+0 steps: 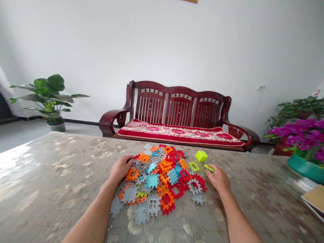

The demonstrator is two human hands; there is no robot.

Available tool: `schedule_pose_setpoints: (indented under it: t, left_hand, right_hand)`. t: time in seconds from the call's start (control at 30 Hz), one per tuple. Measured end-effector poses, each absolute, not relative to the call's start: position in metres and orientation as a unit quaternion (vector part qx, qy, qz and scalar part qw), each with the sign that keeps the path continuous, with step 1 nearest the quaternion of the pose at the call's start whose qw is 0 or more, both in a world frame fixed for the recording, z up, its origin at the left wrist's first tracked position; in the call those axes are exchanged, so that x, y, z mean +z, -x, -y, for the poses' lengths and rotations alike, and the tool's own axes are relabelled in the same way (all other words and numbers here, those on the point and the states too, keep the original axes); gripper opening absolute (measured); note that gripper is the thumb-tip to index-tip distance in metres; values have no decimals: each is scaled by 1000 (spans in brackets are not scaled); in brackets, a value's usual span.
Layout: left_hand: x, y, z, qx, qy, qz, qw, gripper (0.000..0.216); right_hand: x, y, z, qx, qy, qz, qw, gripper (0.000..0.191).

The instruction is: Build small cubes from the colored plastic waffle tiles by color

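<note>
A loose heap of flat interlocking plastic tiles (pixel 152 181) in grey, orange, red and light blue lies on the table before me. At the heap's left edge rests my left hand (pixel 122 168), thumb and forefinger slightly apart, with no tile visibly held. My right hand (pixel 218 176), right of the heap, pinches a yellow-green tile (pixel 209 168) seen nearly edge-on. Just beyond it stands a stack of yellow-green tiles (pixel 201 156). A yellow-green frame tile (pixel 194 166) lies flat between the heap and my right hand.
The table (pixel 63 175) has a patterned, glossy cover. A single grey tile (pixel 250 154) lies toward its far right. Purple flowers in a teal pot (pixel 305 168) and a box (pixel 314 199) stand at the right edge. Behind the table is a wooden bench (pixel 177 89).
</note>
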State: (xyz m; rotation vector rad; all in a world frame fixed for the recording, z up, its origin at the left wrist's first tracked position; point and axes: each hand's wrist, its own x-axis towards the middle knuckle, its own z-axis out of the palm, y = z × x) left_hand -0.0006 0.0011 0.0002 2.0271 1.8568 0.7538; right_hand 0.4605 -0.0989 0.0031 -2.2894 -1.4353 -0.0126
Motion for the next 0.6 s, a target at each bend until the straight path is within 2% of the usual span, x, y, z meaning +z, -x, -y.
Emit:
schedule_pose_setpoints:
  t: [0.23,0.43,0.6]
  left_hand:
    - [0,1,-1,255,-704,-645,153,40]
    - [1,1,-1,254,-706,-642,156,41]
    - [0,1,-1,258,-703,-645,152,40]
  right_hand:
    - [14,-455,104,10,845,504,177,44]
    - [6,-462,99,12,839,510,188,52]
    - [5,-462,99,-3,840,513,178,50]
